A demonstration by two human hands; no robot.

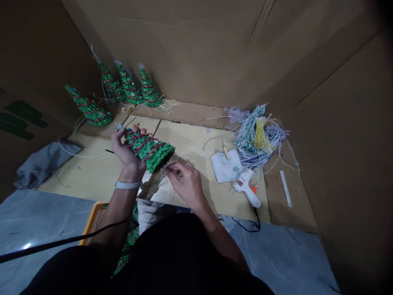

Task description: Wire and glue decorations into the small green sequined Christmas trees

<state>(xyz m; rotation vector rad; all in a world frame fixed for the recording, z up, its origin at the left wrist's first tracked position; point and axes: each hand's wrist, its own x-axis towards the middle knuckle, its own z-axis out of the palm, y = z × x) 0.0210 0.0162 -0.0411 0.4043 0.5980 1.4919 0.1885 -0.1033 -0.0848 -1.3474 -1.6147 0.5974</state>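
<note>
My left hand (pixel 126 148) is wrapped round a small green cone-shaped Christmas tree (pixel 150 149) with red bead garlands, held on its side with the tip to the left. My right hand (pixel 184 180) is at the tree's open base, its fingers pinched on thin wires (pixel 164 175) that trail from the base. Both hands hover above a wooden board (pixel 190 143). A pale band sits on my left wrist.
Several finished green trees (pixel 129 88) stand at the back left against cardboard walls (pixel 215 49). A bundle of wires (pixel 259 137), a white glue gun (pixel 247 188) and a white card (pixel 225 168) lie to the right. A grey cloth (pixel 43 162) lies left; an orange basket (pixel 95 219) is below.
</note>
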